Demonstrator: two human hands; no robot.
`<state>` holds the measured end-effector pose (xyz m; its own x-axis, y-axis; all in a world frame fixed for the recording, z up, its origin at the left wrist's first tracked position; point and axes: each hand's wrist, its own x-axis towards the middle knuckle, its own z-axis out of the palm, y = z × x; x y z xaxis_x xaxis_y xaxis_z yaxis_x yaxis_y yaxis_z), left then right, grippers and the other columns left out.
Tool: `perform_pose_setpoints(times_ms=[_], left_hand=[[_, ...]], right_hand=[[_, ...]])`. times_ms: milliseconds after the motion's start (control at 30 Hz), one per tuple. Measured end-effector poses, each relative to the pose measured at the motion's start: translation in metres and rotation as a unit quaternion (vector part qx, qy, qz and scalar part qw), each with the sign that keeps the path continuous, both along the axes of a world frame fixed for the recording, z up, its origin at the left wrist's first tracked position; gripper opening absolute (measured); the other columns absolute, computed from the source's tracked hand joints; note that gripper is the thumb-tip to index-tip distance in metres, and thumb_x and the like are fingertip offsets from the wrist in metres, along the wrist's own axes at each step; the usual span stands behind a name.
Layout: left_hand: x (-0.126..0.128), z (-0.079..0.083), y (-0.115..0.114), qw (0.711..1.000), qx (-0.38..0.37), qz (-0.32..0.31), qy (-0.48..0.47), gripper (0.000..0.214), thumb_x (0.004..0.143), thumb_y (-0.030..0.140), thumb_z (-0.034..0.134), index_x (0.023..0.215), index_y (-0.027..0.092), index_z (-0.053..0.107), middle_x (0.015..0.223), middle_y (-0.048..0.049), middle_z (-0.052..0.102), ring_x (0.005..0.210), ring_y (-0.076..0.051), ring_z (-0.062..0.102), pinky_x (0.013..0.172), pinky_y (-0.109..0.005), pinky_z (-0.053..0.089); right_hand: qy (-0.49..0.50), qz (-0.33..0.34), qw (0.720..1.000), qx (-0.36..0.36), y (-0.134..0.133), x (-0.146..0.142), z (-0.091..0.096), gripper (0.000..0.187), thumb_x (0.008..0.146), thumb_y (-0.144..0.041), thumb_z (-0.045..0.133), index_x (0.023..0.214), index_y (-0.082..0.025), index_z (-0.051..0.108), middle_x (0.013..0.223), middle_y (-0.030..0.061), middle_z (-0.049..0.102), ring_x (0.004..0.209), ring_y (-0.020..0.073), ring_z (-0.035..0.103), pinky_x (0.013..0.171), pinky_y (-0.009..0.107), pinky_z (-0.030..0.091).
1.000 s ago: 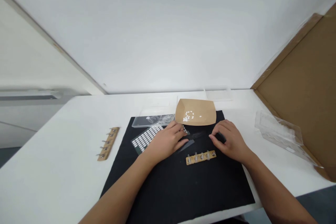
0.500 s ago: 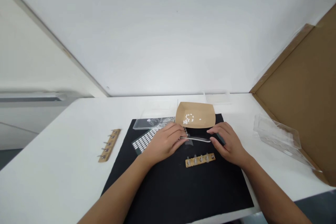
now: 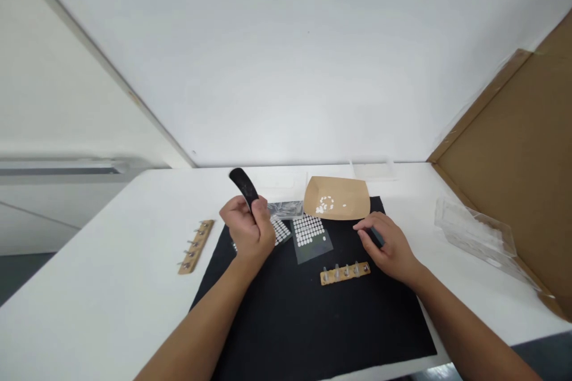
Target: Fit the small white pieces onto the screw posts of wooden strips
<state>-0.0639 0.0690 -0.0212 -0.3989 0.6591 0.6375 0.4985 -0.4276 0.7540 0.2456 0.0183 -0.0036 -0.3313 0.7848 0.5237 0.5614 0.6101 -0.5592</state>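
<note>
Above the far left part of a matte black mat [image 3: 322,327], one glossy, curved black strip [image 3: 243,186] rose from the left hand [image 3: 248,235], whose fingers were wrapped around its lower end. The right hand [image 3: 389,249] held one slim, dark object [image 3: 376,237] near the mat's right edge, thumb and forefinger tips only a narrow way apart; whether they touched, I could not tell.

Between the hands lay two flat sheets: a dotted sheet [image 3: 308,230] with rows of white ovals, and a second sheet [image 3: 281,231] partly hidden by the left hand. Nearer, one wood-coloured bar [image 3: 345,274] carried five small fittings, four with clear upright pieces. Another wood-coloured bar [image 3: 196,247] lay on the smooth white tabletop [image 3: 98,286], its fittings too small to count surely. Behind the sheets were one tan, slope-sided paper tray [image 3: 353,202] with loose white ovals and one clear plastic box [image 3: 286,210] of thin transparent pieces.
</note>
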Motion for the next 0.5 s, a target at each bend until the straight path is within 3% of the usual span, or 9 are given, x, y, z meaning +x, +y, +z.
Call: perform_pose_setpoints(times_ms=[167, 300, 400, 433, 500], left_hand=[[-0.010, -0.005, 0.007, 0.992, -0.029, 0.095, 0.073, 0.012, 0.100, 0.033, 0.054, 0.098, 0.022, 0.050, 0.085, -0.0025, 0.055, 0.070, -0.019, 0.061, 0.067, -0.034, 0.051], [-0.012, -0.008, 0.008, 0.988, -0.042, 0.115, 0.097, 0.010, 0.098, 0.032, 0.053, 0.099, 0.022, 0.052, 0.087, -0.0031, 0.055, 0.073, -0.021, 0.061, 0.071, -0.037, 0.049], [-0.013, -0.011, 0.010, 0.987, -0.041, 0.124, 0.096, 0.012, 0.098, 0.032, 0.054, 0.102, 0.021, 0.053, 0.091, -0.0041, 0.056, 0.076, -0.022, 0.062, 0.074, -0.037, 0.051], [-0.014, -0.012, 0.011, 0.986, -0.039, 0.128, 0.096, 0.012, 0.098, 0.032, 0.055, 0.103, 0.021, 0.054, 0.093, -0.0049, 0.056, 0.078, -0.022, 0.063, 0.075, -0.037, 0.051], [-0.017, -0.014, 0.012, 0.985, -0.033, 0.136, 0.097, 0.015, 0.099, 0.032, 0.054, 0.107, 0.020, 0.054, 0.099, -0.0072, 0.058, 0.082, -0.023, 0.064, 0.078, -0.038, 0.052]], right_hand=[[-0.032, 0.037, 0.999, 0.021, 0.014, -0.018, 0.015, 0.012, 0.105, -0.021, 0.059, 0.108, -0.024, 0.070, 0.096, 0.0053, 0.073, 0.091, 0.0226, 0.069, 0.082, 0.038, 0.053], [-0.134, 0.083, 0.987, 0.038, 0.055, -0.045, 0.030, 0.014, 0.106, -0.024, 0.060, 0.103, -0.021, 0.073, 0.095, 0.0061, 0.074, 0.093, 0.0221, 0.067, 0.082, 0.036, 0.051], [-0.209, 0.132, 0.968, 0.037, 0.093, -0.075, 0.040, 0.016, 0.107, -0.024, 0.060, 0.106, -0.022, 0.076, 0.104, 0.0057, 0.076, 0.102, 0.0213, 0.067, 0.085, 0.034, 0.051], [-0.279, 0.164, 0.945, 0.039, 0.103, -0.085, 0.042, 0.020, 0.110, -0.027, 0.057, 0.110, -0.022, 0.076, 0.110, 0.0066, 0.075, 0.107, 0.0213, 0.066, 0.089, 0.034, 0.050], [-0.327, 0.188, 0.925, 0.038, 0.119, -0.105, 0.044, 0.018, 0.108, -0.028, 0.062, 0.113, -0.020, 0.077, 0.114, 0.0079, 0.075, 0.107, 0.0229, 0.066, 0.093, 0.036, 0.049]])
